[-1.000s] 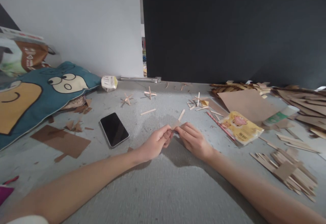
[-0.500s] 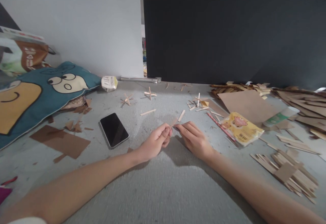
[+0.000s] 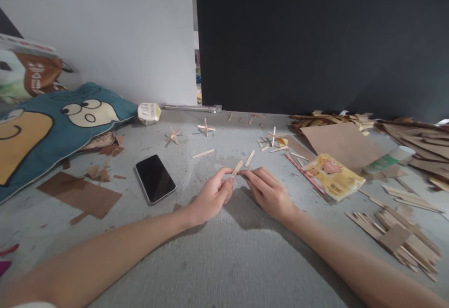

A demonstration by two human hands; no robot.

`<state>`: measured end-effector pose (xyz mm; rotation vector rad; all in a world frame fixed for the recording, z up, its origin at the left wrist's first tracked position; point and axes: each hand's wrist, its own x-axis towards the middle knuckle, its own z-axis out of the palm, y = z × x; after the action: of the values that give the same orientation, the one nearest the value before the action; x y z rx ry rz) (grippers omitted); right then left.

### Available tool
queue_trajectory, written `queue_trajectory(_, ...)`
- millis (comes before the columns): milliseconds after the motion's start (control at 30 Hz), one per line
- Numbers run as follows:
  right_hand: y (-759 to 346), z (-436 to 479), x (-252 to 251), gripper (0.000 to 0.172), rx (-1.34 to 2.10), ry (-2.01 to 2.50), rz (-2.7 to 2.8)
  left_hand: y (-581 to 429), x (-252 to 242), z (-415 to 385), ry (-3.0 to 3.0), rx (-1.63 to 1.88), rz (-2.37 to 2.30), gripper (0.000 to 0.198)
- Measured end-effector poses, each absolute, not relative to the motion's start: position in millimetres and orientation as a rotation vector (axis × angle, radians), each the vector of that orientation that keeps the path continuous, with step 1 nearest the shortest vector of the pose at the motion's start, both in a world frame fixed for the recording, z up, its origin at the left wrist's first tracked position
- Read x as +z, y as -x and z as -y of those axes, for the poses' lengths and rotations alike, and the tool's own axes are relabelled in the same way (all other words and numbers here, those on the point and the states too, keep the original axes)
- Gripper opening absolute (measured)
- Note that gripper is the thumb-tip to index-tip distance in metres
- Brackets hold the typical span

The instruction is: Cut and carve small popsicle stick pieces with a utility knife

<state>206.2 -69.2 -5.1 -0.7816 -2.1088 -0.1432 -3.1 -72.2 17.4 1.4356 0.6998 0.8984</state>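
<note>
My left hand (image 3: 212, 193) is closed, thumb and fingers pinching the lower end of a short wooden craft stick (image 3: 238, 166) that points up and away. Close beside it, my right hand (image 3: 271, 193) has its fingers pressed together, tips at the stick's side. Something small and dark shows at those fingertips, too small to name. Just beyond the hands lie a loose craft stick (image 3: 249, 158) and another craft stick (image 3: 203, 153). Farther back stand small crossed-stick pieces: one upright (image 3: 206, 128), one low star shape (image 3: 173, 136) and one at right (image 3: 273, 136).
A phone (image 3: 155, 179) and brown cardboard (image 3: 80, 194) lie left, before a blue cushion (image 3: 87, 125). At right are a yellow packet (image 3: 335, 177), a striped straw (image 3: 305, 174), a green-and-white tube (image 3: 389, 159) and a bundle of craft sticks (image 3: 396, 238). A dark panel (image 3: 315, 41) stands behind.
The craft stick in my left hand has turned more upright and shows more clearly, and my left fingers have shifted their grip. My right hand stays nearly in place.
</note>
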Motion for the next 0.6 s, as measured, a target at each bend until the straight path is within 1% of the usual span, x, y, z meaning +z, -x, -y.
queue_trajectory(233,-204.1,69.0,-0.9,0.029,-0.23,0.801,2.103,3.3,13.5,71.2,-1.427,0.926,-0.704,0.041)
queue_trajectory(600,-203.5,70.1,0.5,0.024,-0.282,0.808,2.141,3.1,12.0,70.9,-1.449,0.907,-0.712,0.042)
